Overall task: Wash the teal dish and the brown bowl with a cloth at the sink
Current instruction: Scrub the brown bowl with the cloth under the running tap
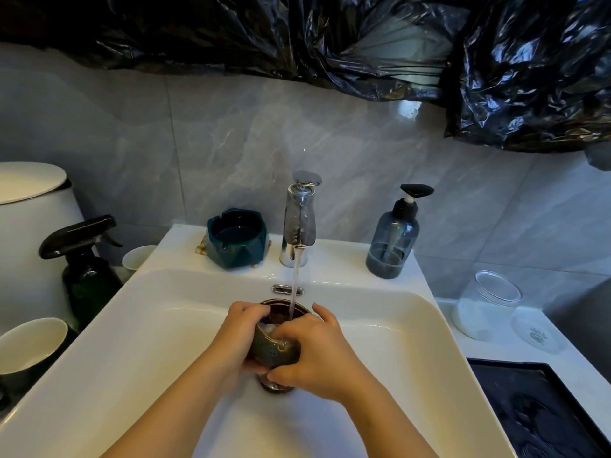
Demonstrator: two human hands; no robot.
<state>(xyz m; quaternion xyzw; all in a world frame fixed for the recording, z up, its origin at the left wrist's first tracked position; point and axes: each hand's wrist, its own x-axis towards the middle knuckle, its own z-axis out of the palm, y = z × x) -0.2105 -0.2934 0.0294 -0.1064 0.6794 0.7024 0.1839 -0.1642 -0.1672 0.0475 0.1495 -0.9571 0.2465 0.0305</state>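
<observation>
The brown bowl is held over the middle of the white sink, under the running water from the chrome tap. My left hand grips the bowl's left side, fingers curled over its rim. My right hand holds the bowl's right side and presses a pale cloth inside it; only a bit of cloth shows. The teal dish stands on the sink's back ledge, left of the tap, on a small mat.
A grey soap pump bottle stands right of the tap. A dark spray bottle, paper cups and a white bin sit left. A clear jar and a black tray sit right. The drain lies below my hands.
</observation>
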